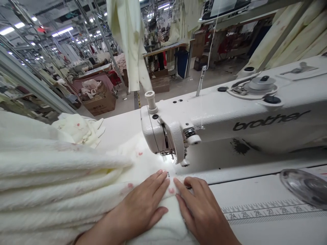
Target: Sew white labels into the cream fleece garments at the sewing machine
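A cream fleece fabric [112, 199] with small pink prints lies under the needle area of a white sewing machine [158, 131] and gathers in folds to the left. My left hand [143, 197] rests flat on it, fingers stretched toward the presser foot [171, 158]. Close by on the right, my right hand [200, 207] has its thumb and bent fingers at the fabric's right edge, gripping it. A small dark-marked label [168, 175] shows beside my left fingertips. The machine's lamp lights the cloth around the needle; the stitch point itself is too bright to make out.
A printed ruler [258, 213] runs along the table front, with a clear round dish-like object [305, 187] at the right. Bunched cream fabric [79, 127] lies at the left rear. Behind are hanging garments [130, 44], a cardboard box [99, 102] and other workstations.
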`<state>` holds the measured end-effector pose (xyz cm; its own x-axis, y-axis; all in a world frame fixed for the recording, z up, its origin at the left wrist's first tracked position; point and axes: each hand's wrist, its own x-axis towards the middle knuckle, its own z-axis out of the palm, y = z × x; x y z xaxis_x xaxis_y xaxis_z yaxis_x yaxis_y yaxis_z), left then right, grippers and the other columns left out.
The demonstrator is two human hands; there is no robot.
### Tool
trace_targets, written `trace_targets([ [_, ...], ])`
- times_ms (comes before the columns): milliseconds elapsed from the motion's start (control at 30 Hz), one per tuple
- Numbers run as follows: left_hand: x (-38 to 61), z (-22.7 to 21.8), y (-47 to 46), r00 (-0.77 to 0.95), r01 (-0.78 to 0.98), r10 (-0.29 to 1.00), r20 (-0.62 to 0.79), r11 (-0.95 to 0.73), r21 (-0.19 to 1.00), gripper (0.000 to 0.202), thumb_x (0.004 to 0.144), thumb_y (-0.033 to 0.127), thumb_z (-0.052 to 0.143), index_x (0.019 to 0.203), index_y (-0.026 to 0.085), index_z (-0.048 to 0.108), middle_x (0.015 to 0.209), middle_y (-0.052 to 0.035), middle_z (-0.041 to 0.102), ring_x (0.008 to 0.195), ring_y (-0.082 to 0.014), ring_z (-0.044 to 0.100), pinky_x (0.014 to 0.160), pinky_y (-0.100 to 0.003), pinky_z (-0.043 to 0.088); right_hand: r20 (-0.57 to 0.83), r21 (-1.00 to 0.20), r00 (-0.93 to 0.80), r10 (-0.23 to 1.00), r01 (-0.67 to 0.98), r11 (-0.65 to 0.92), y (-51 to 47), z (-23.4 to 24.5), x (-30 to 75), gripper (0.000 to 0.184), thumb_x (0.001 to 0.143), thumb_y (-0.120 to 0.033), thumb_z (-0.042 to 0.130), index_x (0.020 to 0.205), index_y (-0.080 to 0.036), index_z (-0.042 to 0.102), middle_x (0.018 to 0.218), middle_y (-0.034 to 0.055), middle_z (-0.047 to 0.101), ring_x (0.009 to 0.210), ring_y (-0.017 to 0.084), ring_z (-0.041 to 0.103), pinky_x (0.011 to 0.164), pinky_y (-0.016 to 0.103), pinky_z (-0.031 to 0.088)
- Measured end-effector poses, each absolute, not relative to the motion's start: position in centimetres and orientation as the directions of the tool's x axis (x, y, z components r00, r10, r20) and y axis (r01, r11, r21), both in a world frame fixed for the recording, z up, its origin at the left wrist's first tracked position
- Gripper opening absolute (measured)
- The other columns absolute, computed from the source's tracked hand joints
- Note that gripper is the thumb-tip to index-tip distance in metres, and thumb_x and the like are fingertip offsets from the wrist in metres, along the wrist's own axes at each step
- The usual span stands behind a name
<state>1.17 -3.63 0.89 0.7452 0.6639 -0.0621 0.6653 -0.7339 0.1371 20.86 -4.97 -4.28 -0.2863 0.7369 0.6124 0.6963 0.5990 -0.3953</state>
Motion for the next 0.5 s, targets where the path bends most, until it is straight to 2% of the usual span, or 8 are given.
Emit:
trace_targets([
  [133, 1.1, 0.7, -3.7, 0.755, 0.656, 0.653, -0.063, -0.746, 0.116, 0.057, 0.092, 0.026, 0.049, 0.143, 0.011, 0.031, 0.151, -0.014, 0.031, 0.14, -0.0255, 0.029, 0.109, -0.041, 0.04, 0.618, -0.389, -0.279, 0.735, 0.704, 0.595, -4.8, -4.1, 20.9, 0.026, 0.091, -0.008, 0.044, 0.113, -0.002, 0.057, 0.093, 0.0133, 0.049, 0.086, 0.023, 0.047, 0.07, 0.038, 0.045],
  [267, 1.1, 0.6, -3.9, 0.751, 0.659, 0.658, -0.055, -0.743, 0.115, 0.058, 0.091, 0.026, 0.05, 0.144, 0.012, 0.03, 0.152, -0.013, 0.028, 0.141, -0.0259, 0.027, 0.109, -0.041, 0.04, 0.62, -0.384, -0.273, 0.736, 0.712, 0.588, -5.1, -4.4, 20.8, 0.026, 0.092, -0.009, 0.043, 0.113, -0.004, 0.057, 0.093, 0.013, 0.05, 0.085, 0.023, 0.048, 0.069, 0.038, 0.046],
  [400, 1.3, 0.7, -3.8, 0.757, 0.653, 0.649, -0.078, -0.756, 0.051, 0.06, 0.09, 0.026, 0.05, 0.145, 0.01, 0.029, 0.151, -0.0145, 0.029, 0.14, -0.0267, 0.029, 0.108, -0.041, 0.041, 0.563, -0.389, -0.3, 0.77, 0.726, 0.567, -5.5, -4.6, 21.2, 0.03, 0.092, -0.01, 0.044, 0.121, -0.007, 0.054, 0.099, 0.0139, 0.051, 0.091, 0.024, 0.05, 0.075, 0.039, 0.048],
  [500, 1.5, 0.6, -3.6, 0.786, 0.616, 0.614, -0.075, -0.788, 0.005, 0.061, 0.088, 0.025, 0.052, 0.142, 0.006, 0.033, 0.149, -0.0186, 0.031, 0.139, -0.0296, 0.03, 0.106, -0.041, 0.043, 0.527, -0.368, -0.355, 0.772, 0.723, 0.584, -4.0, -3.9, 22.0, 0.031, 0.093, -0.011, 0.038, 0.118, -0.01, 0.056, 0.096, 0.0119, 0.054, 0.088, 0.02, 0.055, 0.072, 0.031, 0.051],
])
